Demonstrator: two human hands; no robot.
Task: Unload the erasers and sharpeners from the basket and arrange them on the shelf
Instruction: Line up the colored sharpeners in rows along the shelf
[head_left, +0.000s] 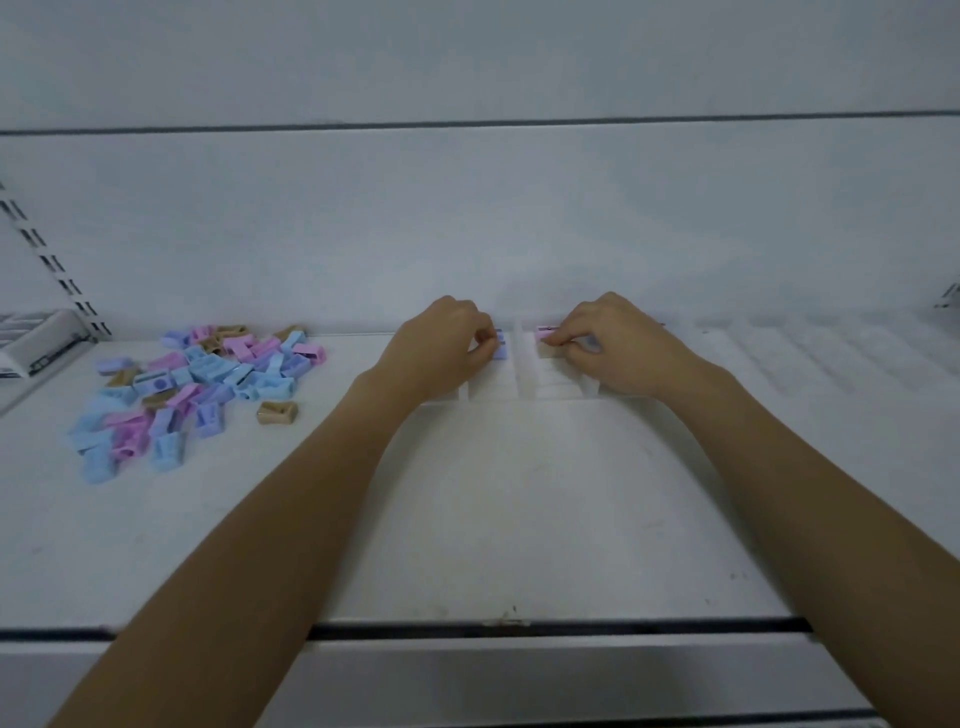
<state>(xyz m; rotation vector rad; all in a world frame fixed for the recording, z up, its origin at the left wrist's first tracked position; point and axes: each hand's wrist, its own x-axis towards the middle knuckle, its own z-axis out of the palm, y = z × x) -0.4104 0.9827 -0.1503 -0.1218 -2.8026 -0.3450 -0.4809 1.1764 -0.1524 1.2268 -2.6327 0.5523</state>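
Head view. Both forearms reach forward over the white shelf (519, 493) to its rear edge.

The left hand (447, 343) has its fingers (485, 338) curled together and pinching a lilac sharpener (500, 347). This sharpener sits in the slot of the clear divider tray (524, 374) directly at those fingertips, left of the tray's centre wall.

The right hand (608, 338) has its fingers (558, 340) bent down and closed on a tan sharpener (546, 352). This one lies in the slot just across the centre wall. A pink sharpener (545, 329) touches it on the far side, just beyond the right fingertips. The two sets of fingers are near each other, and only the divider wall stands between them.

The pile of sharpeners (197, 384), in blue, pink, lilac and tan, lies loose on the shelf well to the left of the left fingers. A stray tan sharpener (278, 412) rests apart from the pile, on the side nearer the left wrist.

Beyond the pile, far left of both hands, are a white box (41, 338) and a slotted upright (52, 260). More clear dividers (831, 353) run along the shelf to the right of the right fingers.
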